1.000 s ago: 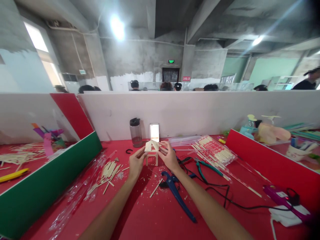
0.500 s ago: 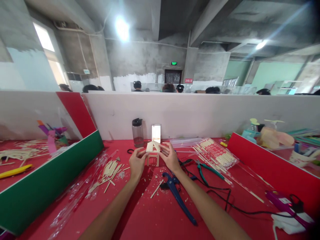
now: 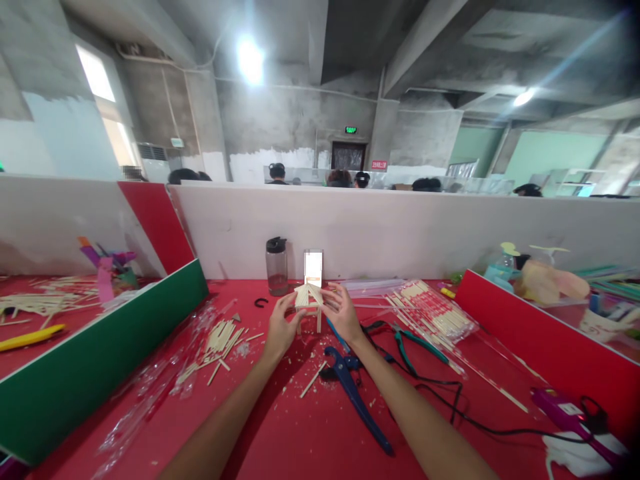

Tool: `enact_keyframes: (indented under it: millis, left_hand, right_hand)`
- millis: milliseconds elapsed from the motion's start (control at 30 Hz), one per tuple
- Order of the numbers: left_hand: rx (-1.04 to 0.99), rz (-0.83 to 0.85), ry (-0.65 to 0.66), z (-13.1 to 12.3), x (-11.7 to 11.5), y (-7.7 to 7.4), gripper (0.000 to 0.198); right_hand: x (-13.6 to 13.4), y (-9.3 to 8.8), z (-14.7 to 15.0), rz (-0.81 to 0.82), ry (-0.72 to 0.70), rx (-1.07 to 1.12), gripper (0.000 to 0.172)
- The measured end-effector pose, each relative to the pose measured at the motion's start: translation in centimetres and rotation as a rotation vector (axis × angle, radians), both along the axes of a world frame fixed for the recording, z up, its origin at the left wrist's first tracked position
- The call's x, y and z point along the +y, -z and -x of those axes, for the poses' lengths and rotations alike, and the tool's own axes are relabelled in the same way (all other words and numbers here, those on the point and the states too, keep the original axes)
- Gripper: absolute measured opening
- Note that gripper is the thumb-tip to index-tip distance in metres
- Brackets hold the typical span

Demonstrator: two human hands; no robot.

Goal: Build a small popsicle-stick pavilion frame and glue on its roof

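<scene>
On the counter (image 3: 310,427), the stick model (image 3: 309,300) stands at twelve o'clock, between the left hand (image 3: 280,328) at eleven and the right hand (image 3: 343,312) at one. Behind it stand a bottle (image 3: 277,266) and a phone (image 3: 313,267). Loose sticks (image 3: 216,343) lie at ten o'clock, cutters (image 3: 353,390) lie before the model, and pliers (image 3: 415,343) at two.

Bare concrete ceiling (image 3: 350,40) with a bright lamp (image 3: 250,59). A window (image 3: 103,100) glows at left. A white partition (image 3: 400,227) backs the red table (image 3: 310,433); a dark door (image 3: 349,155) stands far behind.
</scene>
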State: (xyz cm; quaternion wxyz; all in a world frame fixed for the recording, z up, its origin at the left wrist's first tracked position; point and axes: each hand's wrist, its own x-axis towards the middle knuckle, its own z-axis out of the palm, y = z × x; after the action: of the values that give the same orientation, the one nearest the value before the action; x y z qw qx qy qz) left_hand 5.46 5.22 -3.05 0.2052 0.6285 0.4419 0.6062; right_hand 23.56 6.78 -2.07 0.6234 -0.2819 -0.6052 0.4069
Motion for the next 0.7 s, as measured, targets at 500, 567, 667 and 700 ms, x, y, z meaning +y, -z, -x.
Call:
enact_keyframes:
  millis: [500, 567, 667, 700]
  left_hand:
    - [0.135, -0.136, 0.025, 2.3, -0.5, -0.4, 0.027]
    - [0.17, -0.113, 0.04, 2.2, -0.3, -0.3, 0.038]
    - [0.172, -0.025, 0.052, 1.9, 0.1, 0.1, 0.064]
    - [0.161, 0.007, 0.058, 1.8, 0.2, 0.2, 0.07]
  right_hand:
    - [-0.1, 0.4, -0.3, -0.031, -0.004, -0.077, 0.046]
    - [-0.2, 0.3, -0.2, -0.033, -0.004, -0.085, 0.046]
    - [-0.2, 0.2, -0.2, -0.048, -0.001, -0.107, 0.045]
    - [-0.2, 0.3, -0.2, -0.055, 0.001, -0.115, 0.045]
